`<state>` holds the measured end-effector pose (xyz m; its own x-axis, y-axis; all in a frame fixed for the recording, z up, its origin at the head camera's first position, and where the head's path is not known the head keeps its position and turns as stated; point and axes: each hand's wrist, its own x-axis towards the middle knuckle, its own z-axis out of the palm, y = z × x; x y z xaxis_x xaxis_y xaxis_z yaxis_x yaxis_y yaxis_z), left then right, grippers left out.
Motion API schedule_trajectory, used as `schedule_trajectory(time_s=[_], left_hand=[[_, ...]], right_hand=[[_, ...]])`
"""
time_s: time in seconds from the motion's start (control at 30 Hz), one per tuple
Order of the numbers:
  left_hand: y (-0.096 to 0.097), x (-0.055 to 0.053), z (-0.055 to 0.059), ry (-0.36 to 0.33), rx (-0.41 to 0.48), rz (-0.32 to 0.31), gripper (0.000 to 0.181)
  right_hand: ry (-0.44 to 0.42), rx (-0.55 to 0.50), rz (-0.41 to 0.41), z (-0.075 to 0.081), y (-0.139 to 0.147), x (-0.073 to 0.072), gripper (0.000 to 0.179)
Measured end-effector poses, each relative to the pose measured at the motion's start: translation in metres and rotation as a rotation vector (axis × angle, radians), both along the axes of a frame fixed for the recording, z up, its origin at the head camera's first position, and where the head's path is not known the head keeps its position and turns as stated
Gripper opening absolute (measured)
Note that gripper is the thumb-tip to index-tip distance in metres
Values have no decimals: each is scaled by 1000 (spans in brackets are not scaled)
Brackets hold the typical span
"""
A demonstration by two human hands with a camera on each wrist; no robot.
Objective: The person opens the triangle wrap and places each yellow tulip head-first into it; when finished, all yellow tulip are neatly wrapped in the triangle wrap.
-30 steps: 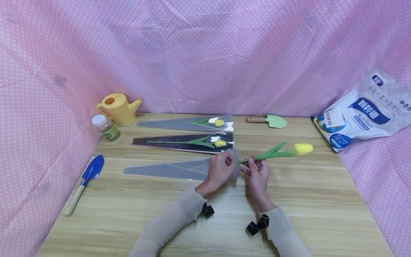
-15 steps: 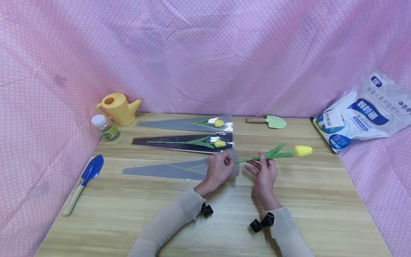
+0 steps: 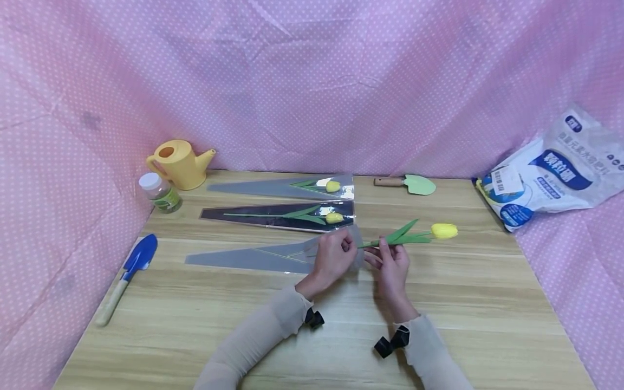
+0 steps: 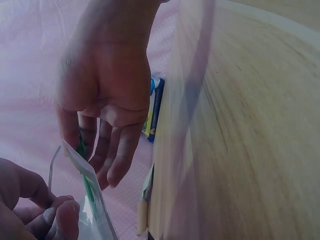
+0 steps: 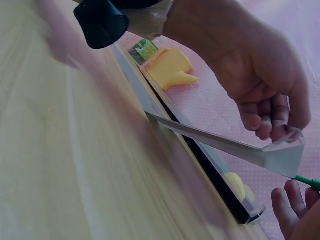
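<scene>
My left hand (image 3: 333,253) pinches the edge of a grey translucent flower sleeve (image 3: 234,261) at its wide mouth. In the right wrist view that end of the sleeve (image 5: 230,146) is lifted off the table and held apart by the left fingers. A yellow tulip (image 3: 444,231) with green leaves lies across my right hand (image 3: 392,268), its stem gripped between thumb and fingers. The lower stem runs into the sleeve's mouth, as the left wrist view also shows. The bloom and leaves stick out to the right. The left hand covers part of the mouth.
Behind lie two sleeves, one dark (image 3: 263,216) and one grey (image 3: 253,188), each with a yellow tulip inside. A watering can (image 3: 182,165), a jar (image 3: 163,197) and a blue trowel (image 3: 138,257) stand left. A green trowel (image 3: 419,184) and white bag (image 3: 556,168) are right.
My right hand first slid right along the stem, then came back left, carrying the tulip left so more of its stem is in the sleeve. The left hand stays put.
</scene>
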<state>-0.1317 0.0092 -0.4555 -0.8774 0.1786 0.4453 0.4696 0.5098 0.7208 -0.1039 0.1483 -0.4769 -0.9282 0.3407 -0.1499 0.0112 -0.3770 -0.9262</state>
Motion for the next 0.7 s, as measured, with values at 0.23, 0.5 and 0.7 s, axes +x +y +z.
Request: schedule_trajectory(time_s=[0.23,0.5,0.7], left_hand=[[0,2,1,-37,16,-18,11],[-1,1,0,-71,22,-12,10],[-3,-1,-1,-81,-1,7,11]], right_hand=[[-64,59,20,-2,-5,2,32],[-89,58,69,3,3,1,51],[-33,-46,-22,7,12,-3,30]])
